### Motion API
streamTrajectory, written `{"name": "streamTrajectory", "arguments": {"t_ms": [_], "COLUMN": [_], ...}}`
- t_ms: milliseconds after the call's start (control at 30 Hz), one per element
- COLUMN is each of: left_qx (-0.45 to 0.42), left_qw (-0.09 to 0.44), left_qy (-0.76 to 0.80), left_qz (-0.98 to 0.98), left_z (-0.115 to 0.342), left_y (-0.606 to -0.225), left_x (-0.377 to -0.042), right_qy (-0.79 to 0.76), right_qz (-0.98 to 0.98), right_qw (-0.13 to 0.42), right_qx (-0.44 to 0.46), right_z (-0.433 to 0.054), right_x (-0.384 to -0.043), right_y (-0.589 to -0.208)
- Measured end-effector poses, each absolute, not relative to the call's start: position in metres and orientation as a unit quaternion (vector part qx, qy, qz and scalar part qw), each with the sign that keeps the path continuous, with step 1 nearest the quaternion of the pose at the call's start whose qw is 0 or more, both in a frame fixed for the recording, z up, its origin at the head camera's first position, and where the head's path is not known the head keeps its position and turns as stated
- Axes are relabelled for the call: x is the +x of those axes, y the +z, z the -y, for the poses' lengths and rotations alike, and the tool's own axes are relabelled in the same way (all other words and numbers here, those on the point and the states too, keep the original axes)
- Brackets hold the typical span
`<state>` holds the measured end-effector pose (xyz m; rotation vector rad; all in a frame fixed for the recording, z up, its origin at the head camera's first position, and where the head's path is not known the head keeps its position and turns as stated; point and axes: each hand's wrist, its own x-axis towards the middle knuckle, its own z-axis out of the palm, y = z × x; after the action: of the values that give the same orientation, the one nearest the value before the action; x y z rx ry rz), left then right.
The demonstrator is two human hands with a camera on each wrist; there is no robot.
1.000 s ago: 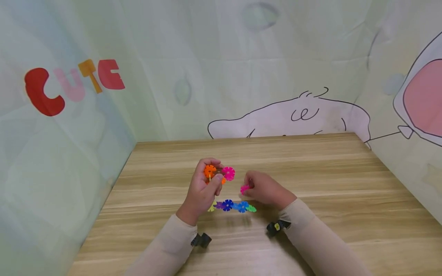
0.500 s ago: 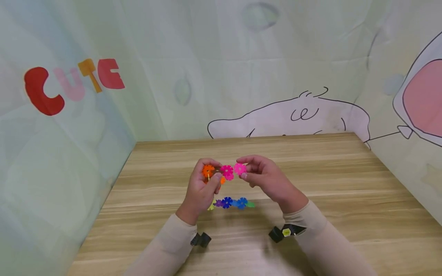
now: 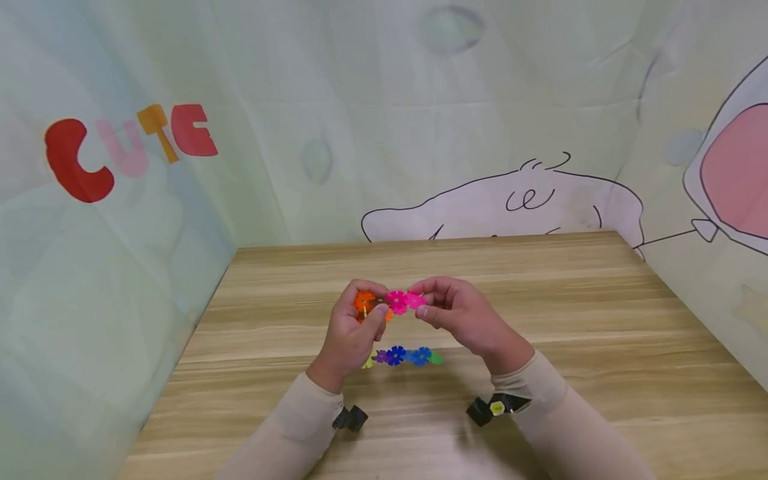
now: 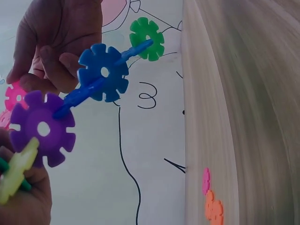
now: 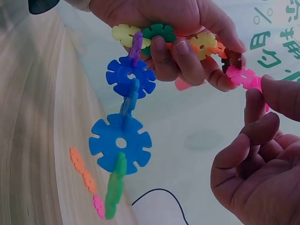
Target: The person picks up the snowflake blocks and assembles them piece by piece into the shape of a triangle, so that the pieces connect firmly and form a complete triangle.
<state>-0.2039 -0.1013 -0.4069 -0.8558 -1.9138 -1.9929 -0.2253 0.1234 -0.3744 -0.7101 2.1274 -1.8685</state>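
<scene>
Between the fingers of my left hand runs a chain of slotted flower-shaped snap discs, held above the table. Its hanging length shows a purple disc, a dark blue disc, a lighter blue disc and a green disc. Inside the grip are a yellow disc and a brown disc, partly covered by fingers. A deep pink disc sits at the upper end. My right hand pinches a lighter pink disc edge against it; whether their slots interlock I cannot tell.
On the wood-grain table lie loose orange discs and a pink disc, beyond the hands. A printed fabric backdrop stands along the table's back and left edges.
My right hand has lifted the lighter pink disc from near the table and brought it left, against the deep pink disc at the chain's end. My left hand has barely moved.
</scene>
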Motion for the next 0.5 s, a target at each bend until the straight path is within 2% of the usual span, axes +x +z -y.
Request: {"name": "streamTrajectory", "arguments": {"t_ms": [500], "left_qx": [-0.289], "left_qw": [0.126], "left_qy": [-0.686], "left_qz": [0.656], "left_z": [0.1001], "left_y": [-0.411], "left_x": [-0.2052], "right_qy": [-0.624], "right_qz": [-0.735], "right_qw": [0.1], "right_qx": [-0.246], "right_z": [-0.1187], "right_x": [-0.2225], "right_y": [-0.3774]}}
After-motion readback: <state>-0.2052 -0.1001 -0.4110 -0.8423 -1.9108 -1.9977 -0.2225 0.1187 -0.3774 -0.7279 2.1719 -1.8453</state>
